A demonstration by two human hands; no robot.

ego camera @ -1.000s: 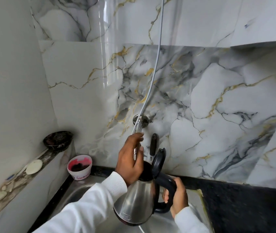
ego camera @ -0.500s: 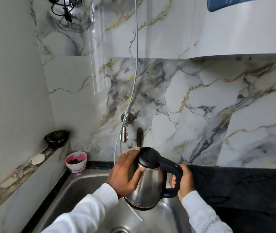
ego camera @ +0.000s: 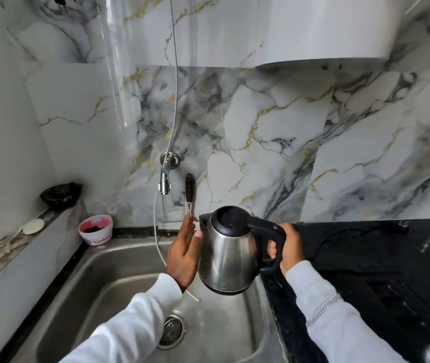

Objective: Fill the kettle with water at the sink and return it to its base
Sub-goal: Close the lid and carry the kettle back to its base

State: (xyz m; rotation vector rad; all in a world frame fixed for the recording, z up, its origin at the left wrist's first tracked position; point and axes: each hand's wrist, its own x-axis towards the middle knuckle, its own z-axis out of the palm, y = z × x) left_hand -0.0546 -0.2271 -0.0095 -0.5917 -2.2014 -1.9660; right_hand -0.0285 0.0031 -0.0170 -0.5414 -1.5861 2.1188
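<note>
In the head view, the kettle (ego camera: 228,251) is held in the air above the right part of the sink (ego camera: 119,273), its black lid shut and its body tilted slightly. The right hand (ego camera: 288,248) is clamped around the black handle (ego camera: 270,246), fingers curled through the loop. The left hand (ego camera: 184,254) is laid flat against the steel wall opposite the grip, fingers spread and not closed on anything. The tap (ego camera: 165,179) is seen on the marble wall, up and away from the spout side of the grip, with a thin stream apparently falling from it. A black countertop (ego camera: 365,258) lies on the handle side; the base cannot be made out with certainty.

The kettle is judged rigid, and heavy if filled, with weight sitting forward of the handle, so tipping toward the spout is to be expected. The polished steel is likely slippery when wet. The handle is the proper place to be gripped; the body is best only steadied with a flat palm, low on the wall.
</note>
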